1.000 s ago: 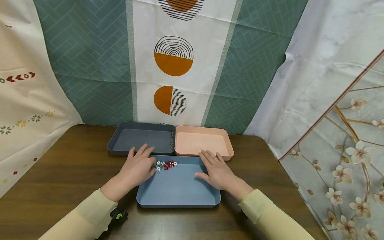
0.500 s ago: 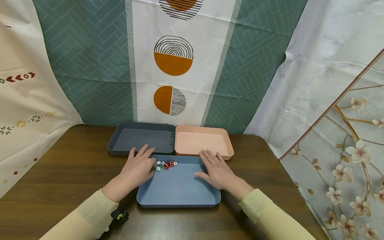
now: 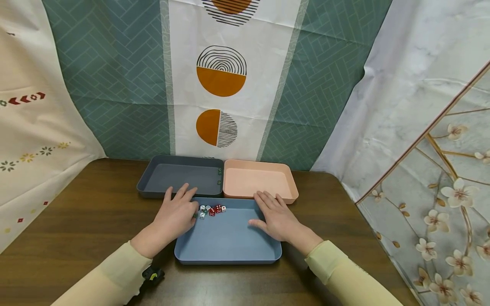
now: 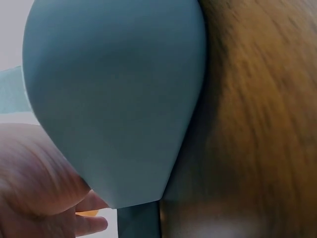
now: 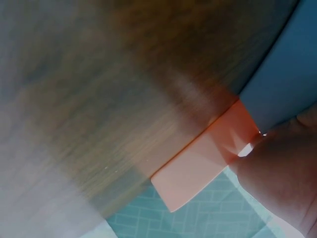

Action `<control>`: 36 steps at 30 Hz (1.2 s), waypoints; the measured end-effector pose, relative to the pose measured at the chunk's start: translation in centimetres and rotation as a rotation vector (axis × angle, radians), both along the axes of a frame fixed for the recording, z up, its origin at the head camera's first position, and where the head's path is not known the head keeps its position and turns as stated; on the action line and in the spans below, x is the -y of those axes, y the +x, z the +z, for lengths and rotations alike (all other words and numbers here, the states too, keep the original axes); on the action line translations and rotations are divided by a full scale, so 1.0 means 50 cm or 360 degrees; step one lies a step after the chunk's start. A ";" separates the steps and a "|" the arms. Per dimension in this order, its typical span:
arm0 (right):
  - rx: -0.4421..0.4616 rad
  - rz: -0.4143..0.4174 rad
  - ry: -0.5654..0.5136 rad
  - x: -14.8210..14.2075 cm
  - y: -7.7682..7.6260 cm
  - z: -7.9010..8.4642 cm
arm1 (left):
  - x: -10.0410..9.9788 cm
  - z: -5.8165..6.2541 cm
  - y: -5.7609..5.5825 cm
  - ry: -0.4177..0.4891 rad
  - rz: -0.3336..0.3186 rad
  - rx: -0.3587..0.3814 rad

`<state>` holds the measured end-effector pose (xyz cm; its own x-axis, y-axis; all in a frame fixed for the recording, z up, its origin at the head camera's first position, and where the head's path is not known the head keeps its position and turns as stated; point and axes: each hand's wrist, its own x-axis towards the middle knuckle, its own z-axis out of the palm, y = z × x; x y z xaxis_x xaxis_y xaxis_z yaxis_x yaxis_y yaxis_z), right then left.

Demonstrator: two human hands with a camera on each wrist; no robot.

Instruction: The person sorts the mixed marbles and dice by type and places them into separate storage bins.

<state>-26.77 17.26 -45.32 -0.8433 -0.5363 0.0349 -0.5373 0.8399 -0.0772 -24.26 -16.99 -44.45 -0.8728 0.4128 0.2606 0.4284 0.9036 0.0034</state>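
In the head view, my left hand (image 3: 174, 216) lies over the left edge of the blue tray (image 3: 229, 257). Its index finger and thumb pinch a small green die (image 3: 195, 215), mostly covered; the other fingers stretch toward the dark grey tray (image 3: 153, 194). Beside the fingertips, white dice (image 3: 202, 216) and red dice (image 3: 218, 208) cluster in the blue tray's back left part, with a bit of green among them. My right hand (image 3: 275, 219) rests with straight fingers over the blue tray's right edge, fingertips at the pink tray (image 3: 294, 197). The left wrist view hides the left fingertips.
Two green dice (image 3: 219, 182) lie along the dark grey tray's right side. It stands beside the pink tray, both behind the blue one on a brown wooden table (image 3: 95, 221). A black device (image 3: 153, 274) sits by the left wrist. Patterned cloths hang around the table.
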 end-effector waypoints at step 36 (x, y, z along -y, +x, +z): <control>-0.0031 -0.0016 0.0069 0.002 0.003 0.002 | 0.001 0.017 0.004 0.0153 -0.0084 -0.0263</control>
